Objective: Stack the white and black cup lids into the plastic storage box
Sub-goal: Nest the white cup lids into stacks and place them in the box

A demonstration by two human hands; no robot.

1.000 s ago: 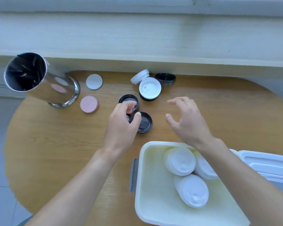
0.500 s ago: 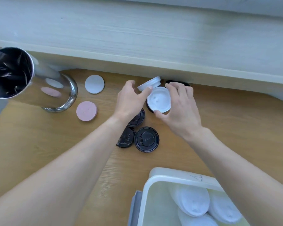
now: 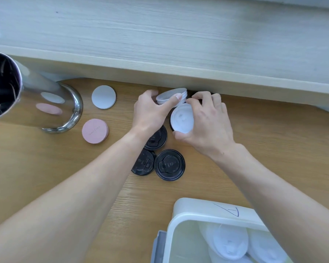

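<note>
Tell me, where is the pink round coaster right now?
In the head view, the pink coaster lies flat on the wooden table's left side, below the white coaster and beside the shiny metal container's base.

Both bare forearms are reaching forward, wrists nearly meeting; the left hand [image 3: 150, 112] is pinching a small stack of white lids [image 3: 172, 95], while the right hand [image 3: 207, 120] is curling around another white lid [image 3: 181, 118]
</note>
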